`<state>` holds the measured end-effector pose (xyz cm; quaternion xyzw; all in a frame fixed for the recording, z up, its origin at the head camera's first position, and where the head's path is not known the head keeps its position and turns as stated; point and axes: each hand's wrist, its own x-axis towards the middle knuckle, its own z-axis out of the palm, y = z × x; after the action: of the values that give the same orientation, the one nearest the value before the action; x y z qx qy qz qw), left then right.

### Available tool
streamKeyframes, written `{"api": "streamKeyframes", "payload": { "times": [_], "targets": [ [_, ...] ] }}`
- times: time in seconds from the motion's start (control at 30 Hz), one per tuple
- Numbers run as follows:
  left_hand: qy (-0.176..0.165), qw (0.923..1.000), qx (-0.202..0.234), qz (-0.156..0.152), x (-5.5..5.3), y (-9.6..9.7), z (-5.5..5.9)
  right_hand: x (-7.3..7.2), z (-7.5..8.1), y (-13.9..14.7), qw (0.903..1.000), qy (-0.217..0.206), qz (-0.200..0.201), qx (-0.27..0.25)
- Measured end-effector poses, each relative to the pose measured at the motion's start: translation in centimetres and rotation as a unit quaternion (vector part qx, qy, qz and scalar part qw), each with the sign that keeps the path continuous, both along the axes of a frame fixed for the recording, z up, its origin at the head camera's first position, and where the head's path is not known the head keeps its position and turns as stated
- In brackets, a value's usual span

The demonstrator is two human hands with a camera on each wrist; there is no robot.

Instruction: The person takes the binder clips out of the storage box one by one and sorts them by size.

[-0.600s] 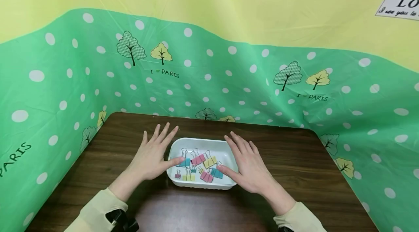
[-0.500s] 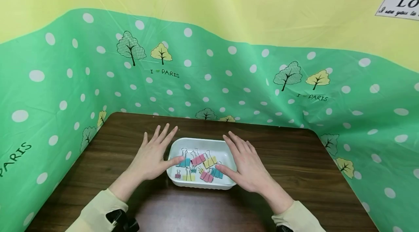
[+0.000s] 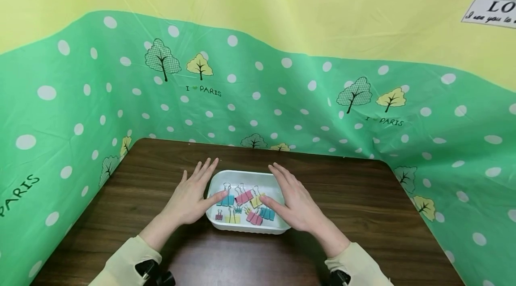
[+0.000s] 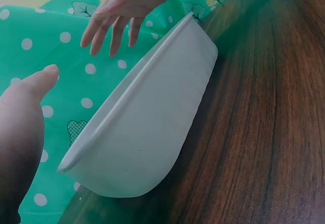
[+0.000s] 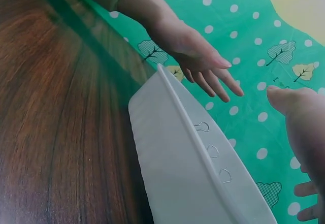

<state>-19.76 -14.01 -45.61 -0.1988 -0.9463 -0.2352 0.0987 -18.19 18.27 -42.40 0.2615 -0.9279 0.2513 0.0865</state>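
A white plastic tub (image 3: 250, 228) stands on the table, holding several binder clips of different sizes in blue, pink and yellow. Among them are a pink binder clip (image 3: 243, 197) and a blue binder clip (image 3: 267, 214). My left hand (image 3: 189, 201) hovers at the tub's left side, fingers straight, thumb reaching over the rim. Over the right side is my right hand (image 3: 297, 203), its fingers straight and its thumb above the clips. Neither hand holds anything. The left wrist view shows the tub's outer wall (image 4: 147, 112); wire handles (image 5: 213, 151) show above the rim in the right wrist view.
A dark wood-grain table (image 3: 354, 205) surrounds the tub. Behind and beside it hangs a green and yellow curtain (image 3: 258, 80) with white dots and printed trees. A black device is strapped at each sleeve cuff.
Both hands have drawn inward over the tub, the right one shifting left and the left one slightly right. The tub and the clips have stayed in place.
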Motion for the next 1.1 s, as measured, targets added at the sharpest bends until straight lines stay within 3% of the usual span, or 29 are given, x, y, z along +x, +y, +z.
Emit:
{"api": "streamKeyframes", "payload": {
  "times": [0.3,0.63,1.1],
  "targets": [
    [-0.012,0.9992,0.037,0.000,0.1,0.1,-0.9,-0.6,-0.8,-1.1,0.9984,-0.052,0.002,-0.022],
    [-0.045,0.9944,0.096,0.003,-0.1,0.7,-1.6,-1.3,-1.5,-1.6,0.9959,-0.077,-0.011,-0.046],
    [-0.082,0.9865,0.141,0.013,-0.6,0.9,-1.9,-2.9,-1.6,-2.1,0.9868,-0.123,-0.001,-0.104]
  ]
}}
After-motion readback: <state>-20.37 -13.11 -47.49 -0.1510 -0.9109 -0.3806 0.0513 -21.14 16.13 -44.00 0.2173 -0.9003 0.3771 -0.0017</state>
